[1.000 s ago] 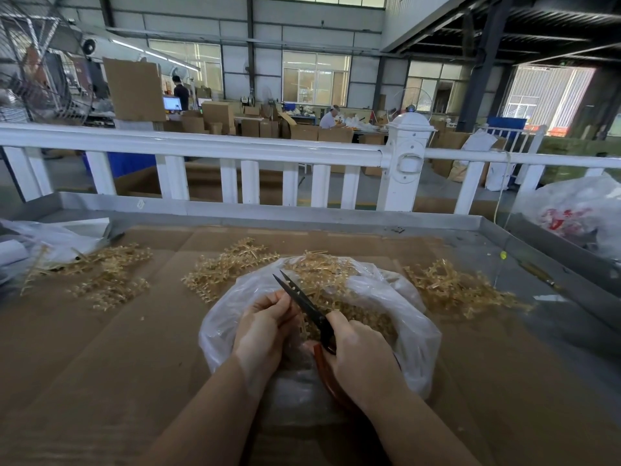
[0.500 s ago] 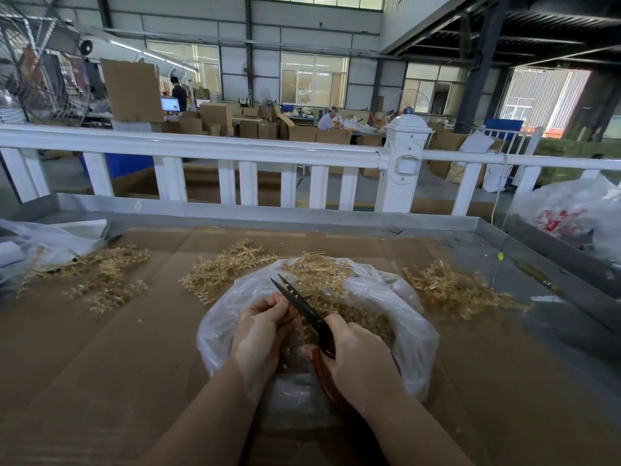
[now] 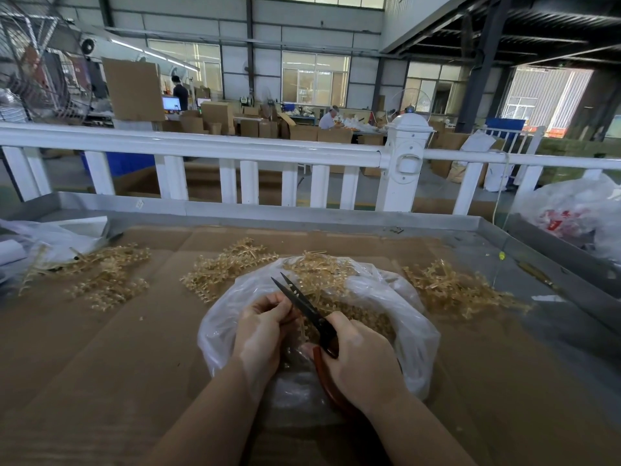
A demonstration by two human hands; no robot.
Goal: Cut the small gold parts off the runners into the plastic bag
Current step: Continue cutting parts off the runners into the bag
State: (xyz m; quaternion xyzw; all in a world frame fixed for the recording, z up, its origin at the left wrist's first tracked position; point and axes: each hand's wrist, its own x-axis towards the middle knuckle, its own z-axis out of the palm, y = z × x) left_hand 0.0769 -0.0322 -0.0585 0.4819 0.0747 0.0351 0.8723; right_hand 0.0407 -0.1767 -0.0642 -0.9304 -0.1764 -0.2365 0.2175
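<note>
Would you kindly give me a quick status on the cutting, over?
Right hand grips scissors, blades slightly apart. Left hand pinches a gold runner over the bag. Nothing in the way.

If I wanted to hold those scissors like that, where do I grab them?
Grab the scissors by the red handle loops at the near end, coming from the person's own side, as the right hand does. The black blades point up and away over the plastic bag, slightly apart at the tips, so the far end is the sharp part to avoid.

cardboard-covered table [image 3: 100, 364]; plastic bag [image 3: 413, 317], gold runners [image 3: 221, 274]
</note>
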